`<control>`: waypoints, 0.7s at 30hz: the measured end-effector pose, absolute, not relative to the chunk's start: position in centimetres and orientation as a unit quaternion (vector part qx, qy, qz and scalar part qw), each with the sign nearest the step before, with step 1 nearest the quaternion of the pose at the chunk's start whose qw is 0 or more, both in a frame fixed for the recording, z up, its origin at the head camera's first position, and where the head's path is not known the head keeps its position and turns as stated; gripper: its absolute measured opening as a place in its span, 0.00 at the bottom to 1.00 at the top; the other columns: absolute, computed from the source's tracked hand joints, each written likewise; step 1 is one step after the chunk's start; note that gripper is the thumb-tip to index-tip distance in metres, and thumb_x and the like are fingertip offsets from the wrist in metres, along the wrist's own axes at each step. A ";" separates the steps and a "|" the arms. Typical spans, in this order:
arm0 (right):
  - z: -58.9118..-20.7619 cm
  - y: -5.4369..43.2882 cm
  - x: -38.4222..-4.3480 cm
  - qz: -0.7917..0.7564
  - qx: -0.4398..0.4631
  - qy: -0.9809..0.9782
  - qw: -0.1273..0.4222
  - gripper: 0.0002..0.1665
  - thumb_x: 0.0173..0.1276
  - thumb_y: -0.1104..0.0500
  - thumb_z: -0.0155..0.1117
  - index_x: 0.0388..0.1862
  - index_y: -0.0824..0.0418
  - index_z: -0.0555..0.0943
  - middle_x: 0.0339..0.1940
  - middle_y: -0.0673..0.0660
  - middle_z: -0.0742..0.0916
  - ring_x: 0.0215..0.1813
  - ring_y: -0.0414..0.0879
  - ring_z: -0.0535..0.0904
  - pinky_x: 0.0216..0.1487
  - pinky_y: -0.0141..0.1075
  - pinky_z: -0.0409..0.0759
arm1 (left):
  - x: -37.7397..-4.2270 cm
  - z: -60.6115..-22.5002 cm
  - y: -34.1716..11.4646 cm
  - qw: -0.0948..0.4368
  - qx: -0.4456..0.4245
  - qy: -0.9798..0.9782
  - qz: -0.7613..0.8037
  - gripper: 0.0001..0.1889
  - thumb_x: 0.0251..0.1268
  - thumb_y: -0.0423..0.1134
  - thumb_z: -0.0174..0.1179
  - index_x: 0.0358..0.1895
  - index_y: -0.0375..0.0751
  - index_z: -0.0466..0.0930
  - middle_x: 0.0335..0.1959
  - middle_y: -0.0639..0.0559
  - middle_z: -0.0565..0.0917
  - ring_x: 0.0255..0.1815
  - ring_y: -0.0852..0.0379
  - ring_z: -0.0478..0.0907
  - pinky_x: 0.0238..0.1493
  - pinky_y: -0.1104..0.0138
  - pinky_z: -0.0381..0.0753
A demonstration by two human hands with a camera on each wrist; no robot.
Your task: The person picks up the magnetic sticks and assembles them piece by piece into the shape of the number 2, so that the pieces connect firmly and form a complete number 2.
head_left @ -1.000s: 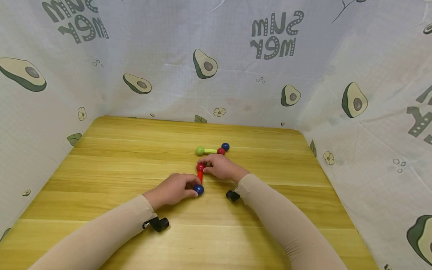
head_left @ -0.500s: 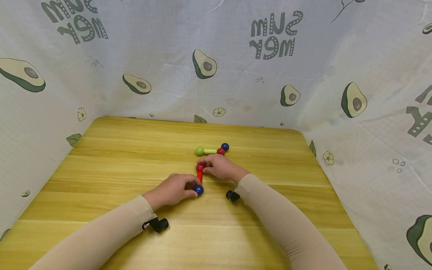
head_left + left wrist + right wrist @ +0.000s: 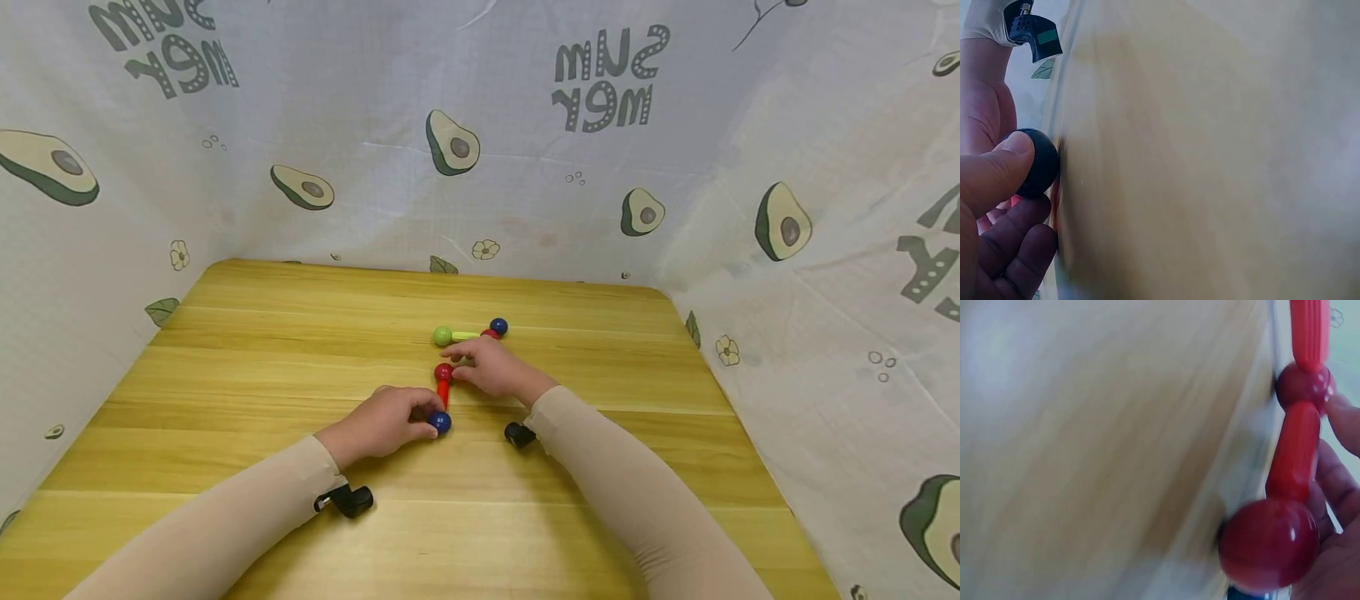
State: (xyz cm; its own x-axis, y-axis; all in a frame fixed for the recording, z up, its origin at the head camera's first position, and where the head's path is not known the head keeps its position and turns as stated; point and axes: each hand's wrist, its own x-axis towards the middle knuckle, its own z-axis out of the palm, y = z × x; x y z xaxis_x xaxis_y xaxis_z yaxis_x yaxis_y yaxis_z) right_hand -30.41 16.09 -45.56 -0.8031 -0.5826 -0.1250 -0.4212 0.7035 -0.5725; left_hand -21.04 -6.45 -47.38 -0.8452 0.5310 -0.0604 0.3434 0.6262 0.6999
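Observation:
In the head view my left hand (image 3: 382,421) pinches a blue ball (image 3: 441,423) between thumb and fingers; it looks dark (image 3: 1041,165) in the left wrist view. From that ball a red rod (image 3: 443,392) runs to a red ball (image 3: 443,372). My right hand (image 3: 491,367) hovers beside this red ball, thumb near or touching it, index finger lifted off. In the right wrist view a second red rod (image 3: 1294,453) joins the middle red ball (image 3: 1304,387) to a nearer red ball (image 3: 1269,544). The right hand hides this rod in the head view.
Behind the right hand lie a green ball (image 3: 442,336), a yellow-green rod (image 3: 466,336), a partly hidden red ball (image 3: 490,333) and another blue ball (image 3: 498,326). The wooden table (image 3: 225,350) ends at a hanging avocado-print cloth (image 3: 525,192).
The right index finger has come away from the middle red ball, and that hand has shifted slightly. The left hand keeps its grip on the blue ball.

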 end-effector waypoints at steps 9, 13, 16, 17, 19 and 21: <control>-44.1 19.9 -30.1 -0.255 -0.247 0.924 0.143 0.22 0.74 0.54 0.71 0.66 0.54 0.85 0.49 0.55 0.87 0.49 0.49 0.79 0.52 0.41 0.80 | -21.0 -47.4 -6.5 0.136 0.244 0.893 0.353 0.11 0.70 0.46 0.71 0.52 0.56 0.85 0.43 0.66 0.88 0.46 0.66 0.83 0.59 0.57 0.81; -44.0 21.6 -29.8 -0.250 -0.231 0.923 0.181 0.26 0.71 0.52 0.75 0.67 0.52 0.85 0.50 0.53 0.86 0.48 0.48 0.77 0.51 0.40 0.78 | -21.0 -47.3 -6.5 0.135 0.245 0.893 0.352 0.11 0.71 0.46 0.71 0.52 0.56 0.85 0.43 0.66 0.88 0.46 0.65 0.83 0.59 0.57 0.81; -44.1 22.3 -29.7 -0.252 -0.223 0.920 0.203 0.29 0.69 0.53 0.77 0.68 0.51 0.84 0.57 0.54 0.87 0.53 0.48 0.79 0.60 0.45 0.80 | -20.9 -47.3 -6.5 0.132 0.245 0.894 0.352 0.11 0.70 0.46 0.71 0.52 0.56 0.85 0.43 0.65 0.88 0.47 0.64 0.83 0.59 0.57 0.81; -44.2 22.5 -29.7 -0.253 -0.220 0.919 0.209 0.29 0.69 0.53 0.77 0.68 0.50 0.84 0.59 0.54 0.86 0.56 0.48 0.79 0.64 0.47 0.79 | -20.9 -47.3 -6.5 0.131 0.245 0.894 0.353 0.11 0.70 0.45 0.71 0.52 0.56 0.85 0.43 0.65 0.88 0.47 0.64 0.83 0.59 0.57 0.81; -44.4 22.7 -29.6 -0.255 -0.223 0.916 0.214 0.28 0.70 0.54 0.76 0.68 0.50 0.84 0.63 0.55 0.86 0.60 0.49 0.79 0.69 0.50 0.78 | -20.9 -47.2 -6.4 0.130 0.246 0.893 0.354 0.11 0.70 0.45 0.71 0.52 0.55 0.85 0.43 0.65 0.88 0.46 0.64 0.83 0.58 0.57 0.82; -44.6 22.8 -29.7 -0.263 -0.224 0.913 0.215 0.27 0.71 0.55 0.75 0.68 0.50 0.84 0.65 0.56 0.86 0.62 0.50 0.79 0.71 0.52 0.77 | -20.9 -47.2 -6.4 0.131 0.245 0.892 0.355 0.11 0.70 0.45 0.71 0.52 0.55 0.85 0.43 0.65 0.88 0.46 0.65 0.83 0.58 0.57 0.82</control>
